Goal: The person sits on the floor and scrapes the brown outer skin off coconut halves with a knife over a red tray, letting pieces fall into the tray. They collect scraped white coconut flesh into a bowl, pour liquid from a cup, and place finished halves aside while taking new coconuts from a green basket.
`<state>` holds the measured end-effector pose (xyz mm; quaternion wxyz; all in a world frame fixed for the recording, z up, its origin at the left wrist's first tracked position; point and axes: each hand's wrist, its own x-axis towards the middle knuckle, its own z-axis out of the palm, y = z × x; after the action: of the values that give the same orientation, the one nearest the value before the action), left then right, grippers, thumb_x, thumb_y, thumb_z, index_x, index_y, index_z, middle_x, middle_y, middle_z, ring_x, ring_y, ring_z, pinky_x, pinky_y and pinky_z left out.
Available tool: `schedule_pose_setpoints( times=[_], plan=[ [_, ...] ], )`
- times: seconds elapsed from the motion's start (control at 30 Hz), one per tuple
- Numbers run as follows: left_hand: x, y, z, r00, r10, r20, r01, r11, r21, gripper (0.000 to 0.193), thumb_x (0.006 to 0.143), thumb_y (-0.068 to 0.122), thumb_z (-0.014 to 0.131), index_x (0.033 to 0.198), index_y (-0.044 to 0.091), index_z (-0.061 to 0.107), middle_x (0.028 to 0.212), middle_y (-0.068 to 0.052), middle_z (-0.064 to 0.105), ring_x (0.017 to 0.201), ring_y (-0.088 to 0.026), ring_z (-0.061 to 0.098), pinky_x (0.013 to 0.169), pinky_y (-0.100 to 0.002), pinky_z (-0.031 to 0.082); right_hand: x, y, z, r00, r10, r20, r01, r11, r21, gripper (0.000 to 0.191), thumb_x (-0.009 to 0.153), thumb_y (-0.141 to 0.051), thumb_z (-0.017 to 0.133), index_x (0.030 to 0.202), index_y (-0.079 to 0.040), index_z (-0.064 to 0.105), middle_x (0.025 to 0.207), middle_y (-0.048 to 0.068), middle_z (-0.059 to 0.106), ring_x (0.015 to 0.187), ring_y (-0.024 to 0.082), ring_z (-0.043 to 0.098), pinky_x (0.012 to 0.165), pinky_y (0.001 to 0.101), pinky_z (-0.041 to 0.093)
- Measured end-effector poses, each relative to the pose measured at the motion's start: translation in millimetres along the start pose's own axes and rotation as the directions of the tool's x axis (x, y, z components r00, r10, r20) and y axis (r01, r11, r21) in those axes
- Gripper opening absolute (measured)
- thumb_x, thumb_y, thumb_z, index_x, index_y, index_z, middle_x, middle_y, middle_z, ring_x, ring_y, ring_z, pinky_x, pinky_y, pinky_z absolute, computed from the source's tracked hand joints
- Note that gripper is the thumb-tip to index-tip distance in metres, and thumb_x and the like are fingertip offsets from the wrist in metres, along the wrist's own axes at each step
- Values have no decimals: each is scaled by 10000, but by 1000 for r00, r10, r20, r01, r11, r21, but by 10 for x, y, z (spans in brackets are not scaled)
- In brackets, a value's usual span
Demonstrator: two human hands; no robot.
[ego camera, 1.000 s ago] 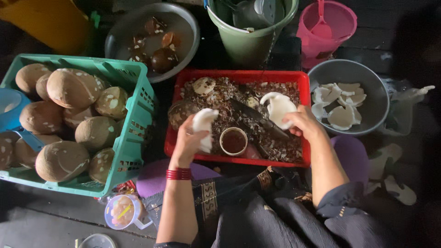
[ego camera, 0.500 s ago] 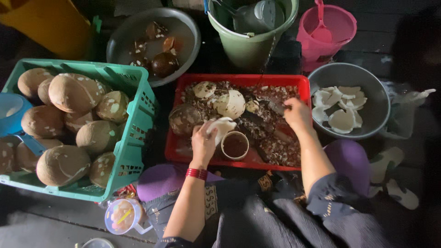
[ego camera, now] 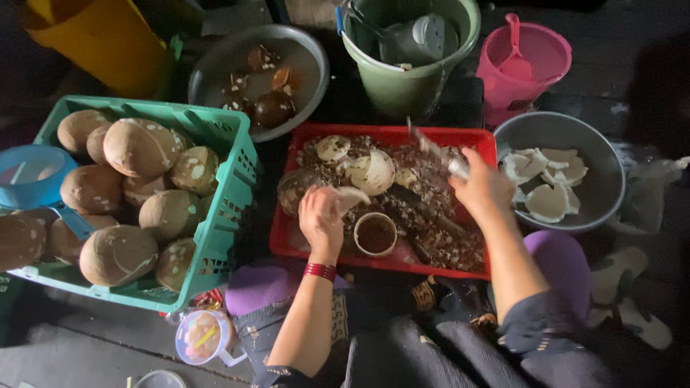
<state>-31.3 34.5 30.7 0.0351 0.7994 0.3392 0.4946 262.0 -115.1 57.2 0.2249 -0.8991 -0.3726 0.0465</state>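
- Far left, a green crate [ego camera: 215, 187] is sitting full of brown coconuts [ego camera: 136, 147].
- Left hand [ego camera: 321, 219] is closing its grip on a white coconut piece [ego camera: 350, 195] over the red tray [ego camera: 388, 135].
- Right hand [ego camera: 483, 188] is wrapped tight round a knife [ego camera: 435, 149], blade pointing up-left.
- Risky bit imo: that blade's hovering near the left fingers, so a slip off the wet flesh could nick them.
- The grey bowl [ego camera: 604, 154] of peeled pieces is waiting far right.

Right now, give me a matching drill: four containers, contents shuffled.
Containers:
1. green crate
2. red tray
3. grey bowl at right
4. pink bucket

Contents:
A. white coconut flesh pieces
B. pink scoop
C. whole husked coconuts
D. brown shell scraps and a small cup

Pairs: 1-C, 2-D, 3-A, 4-B
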Motion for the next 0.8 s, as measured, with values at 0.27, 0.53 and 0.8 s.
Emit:
schedule_pose_setpoints(
  times=[0.27,0.53,0.8],
  plan=[
    [44,-55,251,482,-631,608,657,-198,-727,390,814,-49,674,1186,65,655,1044,-54,741,908,-181,716,778,-308,593,29,-202,-283,945,-198,260,-61,675,735,599,779,-181,698,1364,-150,574,864,38,634,606,161,616,533,320,510],
    [211,371,177,295,-375,879,287,-843,-456,416,798,230,577,1186,88,624,1210,-167,687,1092,-391,671,924,-509,578,-337,-545,174,801,-572,178,78,394,916,259,1040,-260,690,1076,-28,581,944,60,542,890,117,541,784,277,488],
    [449,505,159,417,-442,795,465,-648,-604,513,1005,484,574,1362,117,600,1273,-121,631,1113,-303,652,975,-413,512,-279,-767,238,777,-439,450,-95,625,775,341,1046,-336,539,1236,-70,639,1008,99,673,932,201,616,835,375,467]
  ],
)
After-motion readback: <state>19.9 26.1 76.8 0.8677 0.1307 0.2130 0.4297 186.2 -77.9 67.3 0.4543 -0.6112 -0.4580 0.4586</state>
